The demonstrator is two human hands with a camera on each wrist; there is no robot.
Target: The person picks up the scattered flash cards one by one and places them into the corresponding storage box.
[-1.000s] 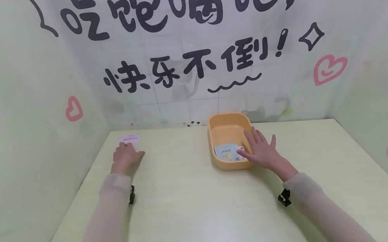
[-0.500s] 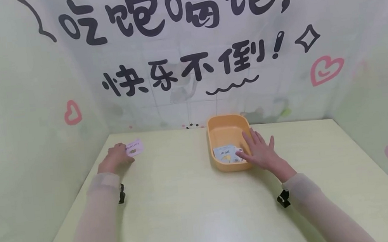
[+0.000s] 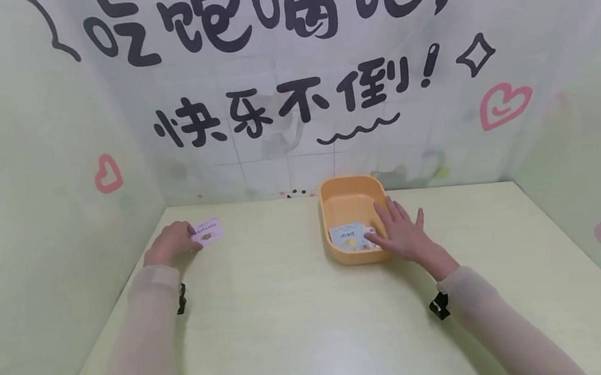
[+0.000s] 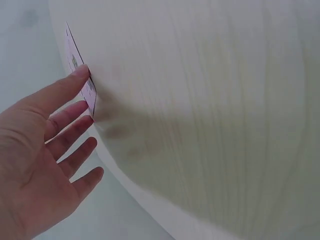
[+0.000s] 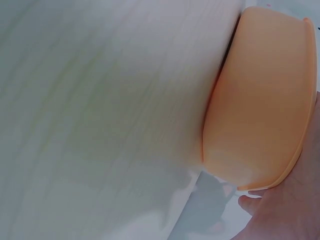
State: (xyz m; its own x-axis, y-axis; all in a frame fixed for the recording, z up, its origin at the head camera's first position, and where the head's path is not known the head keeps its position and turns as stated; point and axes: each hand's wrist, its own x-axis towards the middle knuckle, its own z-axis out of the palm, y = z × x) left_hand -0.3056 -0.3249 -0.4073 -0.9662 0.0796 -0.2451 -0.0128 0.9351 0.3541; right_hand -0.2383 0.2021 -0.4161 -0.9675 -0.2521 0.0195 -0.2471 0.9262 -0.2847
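Note:
My left hand (image 3: 169, 243), at the far left of the table, pinches a small pink picture card (image 3: 210, 230) by its left end. Printed upside down on the card is the word "tortoise" over a small picture. In the left wrist view the thumb lies on the face of the card (image 4: 75, 61), with fingertips at its lower edge; the other fingers are spread. My right hand (image 3: 407, 239) rests with spread fingers over the right rim of an orange plastic basket (image 3: 358, 258). Inside the basket lies a light blue "pear" card (image 3: 344, 237), beside another partly covered card.
The pale wood-grain table (image 3: 293, 333) carries the basket near its back edge, right of the middle. A printed cloth backdrop (image 3: 266, 172) with large dark writing stands behind, with pale side walls left and right. Black wrist straps (image 3: 440, 305) show under the sleeves.
My left hand has shifted left from over the card to its left end and now pinches it. The card has turned slightly and come nearer. My right hand stays at the basket.

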